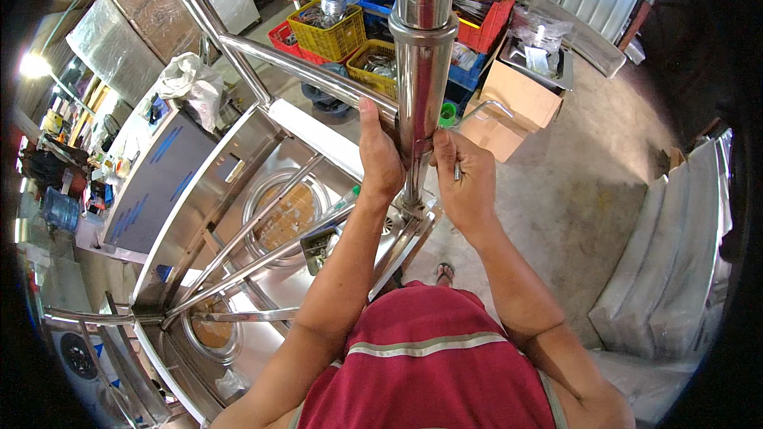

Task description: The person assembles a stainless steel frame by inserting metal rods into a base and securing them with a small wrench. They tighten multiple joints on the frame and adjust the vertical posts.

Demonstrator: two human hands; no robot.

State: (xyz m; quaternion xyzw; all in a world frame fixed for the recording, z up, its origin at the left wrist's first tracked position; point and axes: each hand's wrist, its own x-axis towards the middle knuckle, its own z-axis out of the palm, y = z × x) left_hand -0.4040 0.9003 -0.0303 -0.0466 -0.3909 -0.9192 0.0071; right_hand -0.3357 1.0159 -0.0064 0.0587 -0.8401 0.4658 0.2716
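Note:
A shiny round metal leg (422, 71) with a capped end stands upright in front of me on an upturned metal frame. A tubular crossbar (314, 71) runs from it to another leg (214, 20) at the far left. My left hand (380, 155) is closed round the crossbar's end at the joint, thumb up, its other fingers hidden behind the tube. On the joint's other side, my right hand (465, 179) is closed, pinching a slim metal tool that looks like a hex key (457, 171). Its fingertips are close against the leg; the contact point is hidden.
Below the crossbar lie crossed metal tubes (246, 270), round rings (214, 334) and a small parts tray (318, 250). Yellow crates (327, 30) and an open cardboard box (509, 111) stand beyond. Wrapped panels (660, 262) are stacked at right.

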